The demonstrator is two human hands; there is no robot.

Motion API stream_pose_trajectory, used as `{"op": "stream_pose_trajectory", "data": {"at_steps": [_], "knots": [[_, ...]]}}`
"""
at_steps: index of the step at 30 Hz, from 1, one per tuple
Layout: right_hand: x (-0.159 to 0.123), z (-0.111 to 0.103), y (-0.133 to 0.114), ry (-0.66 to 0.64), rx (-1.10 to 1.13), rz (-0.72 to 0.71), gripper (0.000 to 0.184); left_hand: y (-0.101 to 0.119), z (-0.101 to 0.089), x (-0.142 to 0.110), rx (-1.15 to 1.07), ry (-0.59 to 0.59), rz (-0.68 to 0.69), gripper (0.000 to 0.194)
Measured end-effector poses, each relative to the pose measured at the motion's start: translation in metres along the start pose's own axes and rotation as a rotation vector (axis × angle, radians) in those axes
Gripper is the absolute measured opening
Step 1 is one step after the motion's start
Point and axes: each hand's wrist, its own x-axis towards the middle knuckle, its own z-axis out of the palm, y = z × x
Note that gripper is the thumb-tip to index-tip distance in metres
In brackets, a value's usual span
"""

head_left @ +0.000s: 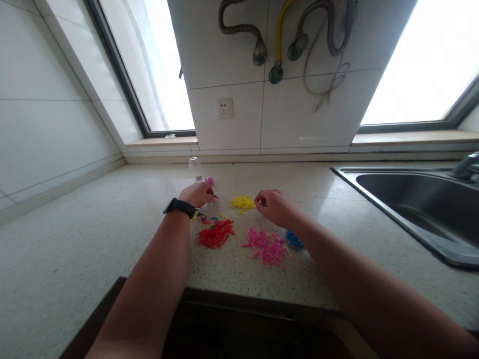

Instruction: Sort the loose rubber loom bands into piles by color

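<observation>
My left hand (197, 194), with a black band on the wrist, is closed in a pinch above the counter. A tiny dark bit shows at its fingertips, too small to name. Close behind it are a clear rounded container (194, 167) and a small pink object (209, 181). My right hand (276, 205) is also pinched, its fingertips at the right edge of a pile of thin yellow pieces (241, 202); what it holds, if anything, is hidden. Nearer me lie piles of red pieces (216, 234), pink pieces (267, 248) and blue pieces (294, 240), the last partly behind my right forearm.
The speckled counter (239, 276) runs along a tiled wall with a socket (225, 108) and hoses above. At the right is a steel sink (422, 204) with a tap (466, 165). Some mixed small pieces (204, 217) lie beside my left wrist.
</observation>
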Motion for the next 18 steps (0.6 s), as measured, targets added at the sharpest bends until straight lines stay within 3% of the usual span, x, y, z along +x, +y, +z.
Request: {"op": "stream_pose_trajectory", "data": {"at_steps": [10,18], "knots": [[-0.0022,-0.0053,0.0041,0.009,0.006,0.007,0.017,-0.0043,0.0031,0.0020,-0.013,-0.021,-0.014,0.023],[-0.0028,-0.0037,0.0052,0.021,0.020,0.013,0.018,0.0047,-0.0011,-0.0002,-0.003,0.058,0.026,0.020]]}}
